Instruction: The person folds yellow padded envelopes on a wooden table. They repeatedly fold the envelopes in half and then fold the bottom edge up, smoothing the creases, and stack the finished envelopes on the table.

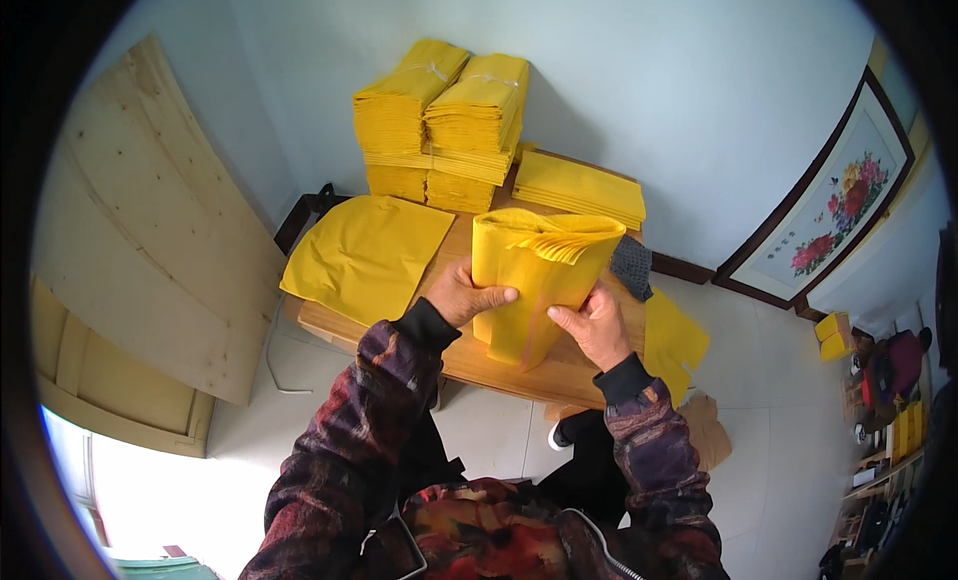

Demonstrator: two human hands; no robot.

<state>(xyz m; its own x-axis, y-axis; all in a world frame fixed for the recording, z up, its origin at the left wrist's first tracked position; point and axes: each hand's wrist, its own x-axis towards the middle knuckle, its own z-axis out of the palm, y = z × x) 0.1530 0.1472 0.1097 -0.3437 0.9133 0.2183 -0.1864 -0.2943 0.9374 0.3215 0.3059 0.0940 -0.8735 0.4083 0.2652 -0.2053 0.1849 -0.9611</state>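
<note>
Both of my hands grip an upright bundle of yellow paper sheets (534, 281) that stands on the wooden table (499, 371). My left hand (464, 296) clasps its left side. My right hand (597, 326) holds its right side low down. The sheets at the bundle's top fan out and curl toward the right. A flat stack of large yellow sheets (367, 253) lies on the table to the left of my left hand.
Tall tied stacks of yellow paper (444, 126) stand at the table's far end by the wall, with a lower stack (579, 186) to their right. A dark patterned cloth (632, 266) lies beside the bundle. Plywood boards (150, 231) lean at left. A framed flower picture (833, 206) leans at right.
</note>
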